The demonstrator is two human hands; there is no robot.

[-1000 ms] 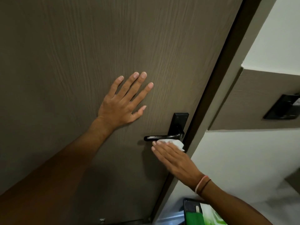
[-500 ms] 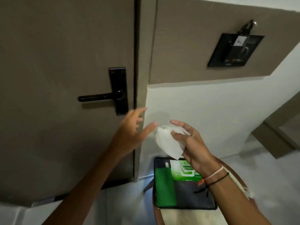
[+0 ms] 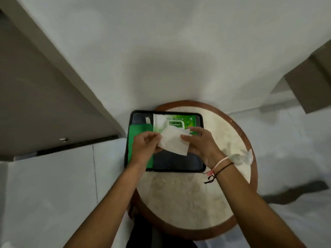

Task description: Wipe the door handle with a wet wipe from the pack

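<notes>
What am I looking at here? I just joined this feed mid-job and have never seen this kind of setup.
There is no machine: a person wears a wide-angle camera on their head, looking down at their own bare hands. The left hand and right hand hold a white wet wipe between them, each pinching one side. Below sits a black tray on a round table with a brown rim. In the tray lie a green wipes pack and a green cloth. Crumpled clear plastic rests on the table to the right. The door handle is out of view.
</notes>
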